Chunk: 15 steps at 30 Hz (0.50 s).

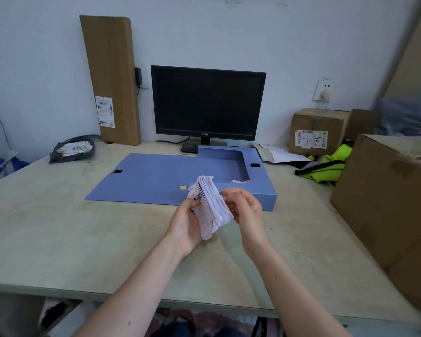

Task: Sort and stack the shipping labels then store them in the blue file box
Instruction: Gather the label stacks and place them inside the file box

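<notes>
I see the stack of labels (210, 205) held up off the tabletop (83, 239), standing on edge between the two hands. The left hand (187, 220) grips it from the left, thumb curled over the printed face and fingers behind. The right hand (246, 210) sits just beside the stack's right edge with its fingers bent toward the paper. I cannot tell whether they pinch a sheet or only steady the edges. The stack's long axis runs away from me, its far end tipped up and a little left, and the sheet edges look uneven, so I judge the squaring-up is not finished. The blue file box (224, 164) lies open straight ahead, just beyond the hands. Its flat lid spreads to the left and its tray is ahead and slightly right, so the right hand is the nearer one to the tray. To store the stack I would have to turn it flat and carry it forward and right. A dark bag (71, 150) holding more paper slips lies well apart at the far left.
</notes>
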Each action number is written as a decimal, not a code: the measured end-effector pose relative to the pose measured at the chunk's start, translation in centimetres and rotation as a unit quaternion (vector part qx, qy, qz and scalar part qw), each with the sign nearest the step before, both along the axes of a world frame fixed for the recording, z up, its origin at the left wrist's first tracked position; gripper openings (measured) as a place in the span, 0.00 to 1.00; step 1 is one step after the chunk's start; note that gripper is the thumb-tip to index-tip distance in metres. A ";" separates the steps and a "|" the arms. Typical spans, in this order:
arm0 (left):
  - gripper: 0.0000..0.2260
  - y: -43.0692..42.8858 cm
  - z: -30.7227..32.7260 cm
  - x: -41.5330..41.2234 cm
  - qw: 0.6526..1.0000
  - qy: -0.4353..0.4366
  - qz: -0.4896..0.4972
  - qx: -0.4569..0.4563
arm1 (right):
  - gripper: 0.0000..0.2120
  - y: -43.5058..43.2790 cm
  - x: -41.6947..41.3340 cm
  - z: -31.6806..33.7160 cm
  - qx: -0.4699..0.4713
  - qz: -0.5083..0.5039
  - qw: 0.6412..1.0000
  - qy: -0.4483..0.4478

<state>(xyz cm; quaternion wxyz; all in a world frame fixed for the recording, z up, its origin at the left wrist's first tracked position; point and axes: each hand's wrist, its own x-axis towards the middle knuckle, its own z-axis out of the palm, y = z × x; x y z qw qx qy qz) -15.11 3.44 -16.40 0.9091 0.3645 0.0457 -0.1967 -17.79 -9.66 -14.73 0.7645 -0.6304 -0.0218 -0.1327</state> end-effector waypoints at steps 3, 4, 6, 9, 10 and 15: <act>0.17 -0.1 -0.1 0.2 1.000 -0.001 -0.003 -0.031 | 0.06 0.1 -0.1 -0.3 -0.019 0.015 0.999 -0.023; 0.16 -0.1 -0.2 0.2 0.999 0.001 -0.002 -0.037 | 0.05 0.2 -0.1 -0.3 -0.022 0.021 0.999 -0.026; 0.15 -0.2 -0.4 0.4 0.999 -0.003 -0.002 -0.042 | 0.05 0.3 -0.1 -0.4 -0.026 0.031 0.999 -0.023; 0.13 -0.4 -0.7 0.6 1.000 -0.001 0.007 -0.028 | 0.09 0.4 -0.1 -0.3 -0.029 0.030 0.999 -0.009; 0.12 -0.5 -0.7 0.5 1.000 -0.005 0.017 -0.006 | 0.11 0.3 -0.1 -0.2 -0.033 0.028 0.999 -0.006; 0.08 -1.2 -1.1 0.2 0.938 -0.113 0.181 0.274 | 0.11 0.2 -0.2 0.4 -0.055 0.001 0.998 -0.024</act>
